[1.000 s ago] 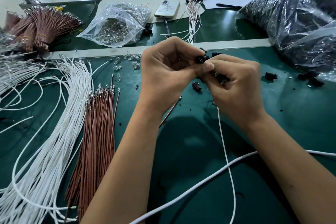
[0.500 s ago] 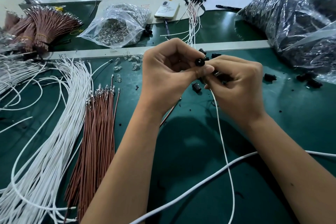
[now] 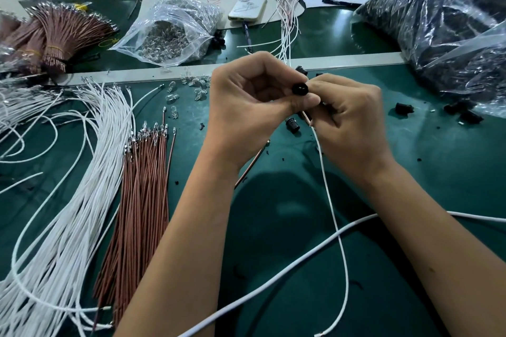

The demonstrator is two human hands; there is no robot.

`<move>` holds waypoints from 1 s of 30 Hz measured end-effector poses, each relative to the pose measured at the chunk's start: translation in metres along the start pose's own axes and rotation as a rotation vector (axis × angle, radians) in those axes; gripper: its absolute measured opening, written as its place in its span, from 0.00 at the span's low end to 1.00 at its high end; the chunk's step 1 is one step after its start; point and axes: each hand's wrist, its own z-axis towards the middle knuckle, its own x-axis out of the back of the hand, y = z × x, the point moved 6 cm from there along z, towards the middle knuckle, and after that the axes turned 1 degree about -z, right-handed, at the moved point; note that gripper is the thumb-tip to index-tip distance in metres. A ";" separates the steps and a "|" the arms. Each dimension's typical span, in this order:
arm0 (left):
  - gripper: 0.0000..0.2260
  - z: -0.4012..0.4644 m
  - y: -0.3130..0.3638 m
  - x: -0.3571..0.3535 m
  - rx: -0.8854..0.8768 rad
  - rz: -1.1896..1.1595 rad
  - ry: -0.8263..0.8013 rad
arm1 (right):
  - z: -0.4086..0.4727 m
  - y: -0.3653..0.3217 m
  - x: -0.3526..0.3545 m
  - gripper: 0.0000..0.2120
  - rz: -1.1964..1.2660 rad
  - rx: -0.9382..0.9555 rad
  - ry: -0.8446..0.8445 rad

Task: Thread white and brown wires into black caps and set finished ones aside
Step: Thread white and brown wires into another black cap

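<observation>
Black cap [image 3: 299,89]: pinched in your left hand [image 3: 246,107] at chest height above the tabletop [image 3: 438,172], hole end facing you so you can sight the holes.
White wire [image 3: 332,213]: fed up by your right hand [image 3: 353,120], fingers curled round it, beside a brown wire [image 3: 306,117].
Stock: white wires [image 3: 82,172] and brown wires [image 3: 142,186] lie leftward, terminals pointing away, likely for quick picking.
Finished ones [image 3: 287,13]: fanned out beyond the metal strip [image 3: 356,59], well apart from stock.
Spare caps [image 3: 404,108]: loose at your right.

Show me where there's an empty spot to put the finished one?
Bare green mat lies right of the right hand, below the black caps bag. It is crowded on the left: white wires and brown wires. Finished ones lie up top.
</observation>
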 end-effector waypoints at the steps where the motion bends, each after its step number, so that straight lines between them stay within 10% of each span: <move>1: 0.14 0.000 0.000 0.000 0.001 -0.004 -0.002 | 0.000 0.000 0.000 0.10 0.000 0.001 -0.002; 30: 0.16 -0.001 -0.009 0.002 0.018 0.032 -0.060 | -0.001 -0.005 0.016 0.04 -0.035 0.038 0.093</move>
